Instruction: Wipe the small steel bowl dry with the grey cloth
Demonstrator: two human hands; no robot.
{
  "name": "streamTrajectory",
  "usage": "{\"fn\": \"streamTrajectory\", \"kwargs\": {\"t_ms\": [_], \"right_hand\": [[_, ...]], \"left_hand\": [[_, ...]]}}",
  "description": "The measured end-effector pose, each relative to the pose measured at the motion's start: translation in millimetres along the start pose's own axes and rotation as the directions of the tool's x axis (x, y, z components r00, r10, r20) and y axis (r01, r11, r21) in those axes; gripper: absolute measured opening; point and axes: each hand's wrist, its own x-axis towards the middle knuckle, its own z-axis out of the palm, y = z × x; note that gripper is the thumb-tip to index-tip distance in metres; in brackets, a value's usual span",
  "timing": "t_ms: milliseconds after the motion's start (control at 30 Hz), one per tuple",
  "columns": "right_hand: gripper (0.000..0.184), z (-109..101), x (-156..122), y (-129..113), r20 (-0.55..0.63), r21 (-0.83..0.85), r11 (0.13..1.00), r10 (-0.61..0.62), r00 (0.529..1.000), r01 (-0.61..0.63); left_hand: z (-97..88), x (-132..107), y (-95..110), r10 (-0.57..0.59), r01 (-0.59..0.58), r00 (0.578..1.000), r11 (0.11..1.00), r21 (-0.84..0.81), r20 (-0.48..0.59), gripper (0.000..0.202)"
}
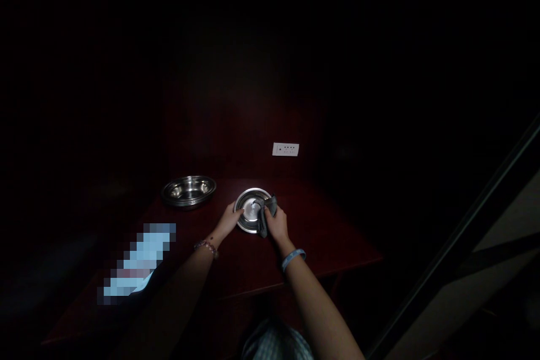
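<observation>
A small steel bowl (250, 209) is tilted toward me over a dark red table (329, 236). My left hand (230, 220) grips its left rim, thumb on the edge. My right hand (276, 223) is closed on a grey cloth (267, 215), which is pressed against the bowl's right side and hangs over its rim. A beaded bracelet is on my left wrist and a light blue band on my right wrist.
A second, wider steel bowl (188, 190) stands on the table to the left. A white socket plate (286, 149) is on the dark wall behind. A blurred bright patch (139, 261) lies at the table's left. The room is very dark.
</observation>
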Motion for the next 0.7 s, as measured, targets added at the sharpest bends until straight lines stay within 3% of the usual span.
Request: {"fn": "streamTrajectory", "kwargs": {"t_ms": [267, 533, 700], "right_hand": [[0.029, -2, 3, -1, -0.026, -0.019, 0.999, 0.050, 0.998, -0.051], [0.029, -3, 5, -1, -0.079, 0.029, 0.995, 0.102, 0.992, -0.100], [0.026, -2, 4, -2, -0.048, 0.051, 0.996, 0.071, 0.996, -0.068]], "left_hand": [[8.4, -3, 3, 0.052, -0.053, 0.998, 0.997, -0.059, -0.033, 0.035], [16.7, -4, -5, 0.143, -0.137, 0.988, 0.986, -0.100, 0.055, 0.060], [15.9, 0, -10, 0.119, -0.118, 0.993, 0.989, -0.088, 0.003, 0.051]]}}
